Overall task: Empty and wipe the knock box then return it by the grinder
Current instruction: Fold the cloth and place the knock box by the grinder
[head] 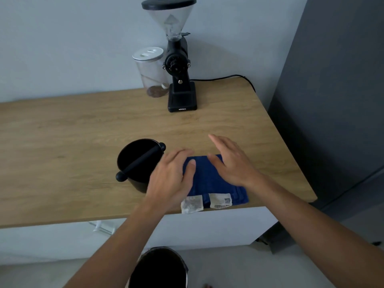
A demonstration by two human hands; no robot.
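A black round knock box [138, 163] with a bar across its top stands upright on the wooden counter [83, 138], near the front edge. Right beside it lies a folded blue cloth [209, 179] with white tags at its near edge. My left hand [172, 179] hovers between the box and the cloth, fingers spread, thumb over the cloth's left part. My right hand [232, 163] is flat and open above the cloth's right part. Neither hand holds anything. The black grinder [179, 80] with a clear hopper stands at the back of the counter.
A clear jar [151, 73] with a white lid and brown grounds at its bottom stands left of the grinder. The grinder's cord [232, 76] runs to the right rear corner. A dark bin [160, 269] sits on the floor below me. A grey cabinet [332, 100] rises at the right.
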